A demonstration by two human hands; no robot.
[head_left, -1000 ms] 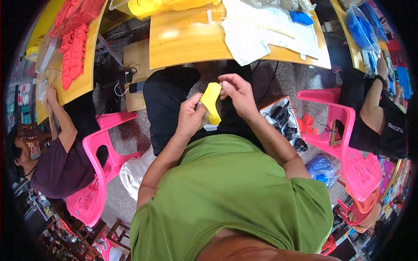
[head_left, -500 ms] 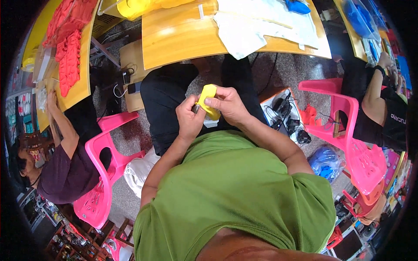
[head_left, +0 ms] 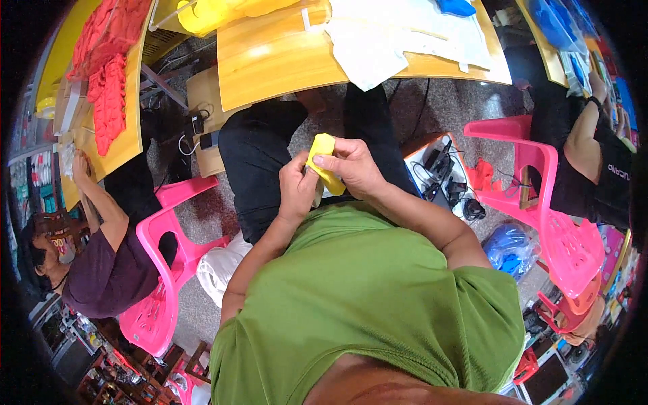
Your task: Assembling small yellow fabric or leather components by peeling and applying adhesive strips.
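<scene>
Holding a soft, folded yellow piece (head_left: 324,144), apparently cloth, above the lap and short of the near edge of the worktop (head_left: 270,67), with left hand (head_left: 297,183) and right hand (head_left: 356,167) close together and both clamped on it, right thumb pressed against its upper face, probably to stop the limp fold from slipping. Farther out, laid flat over the worktop's right half to its near edge, white fabric (head_left: 368,57), perhaps to avoid creasing, with yellow bundle (head_left: 236,12) at the far left corner.
</scene>
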